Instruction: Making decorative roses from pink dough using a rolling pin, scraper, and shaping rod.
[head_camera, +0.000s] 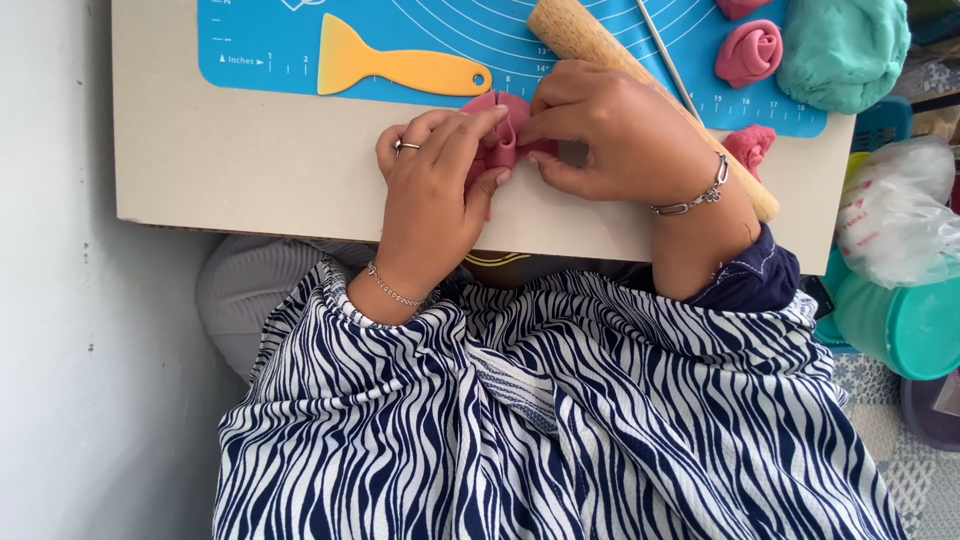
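Both hands meet over a piece of pink dough (503, 140) at the near edge of the blue mat (270, 40), on the beige board (250, 160). The left hand (435, 185) pinches the dough between thumb and fingers; the right hand (610, 130) pinches it from the other side. A wooden rolling pin (580, 35) lies under the right hand. A yellow scraper (400, 65) rests on the mat, with 1 pink dough rose (748, 52) beside a teal dough lump (845, 45).
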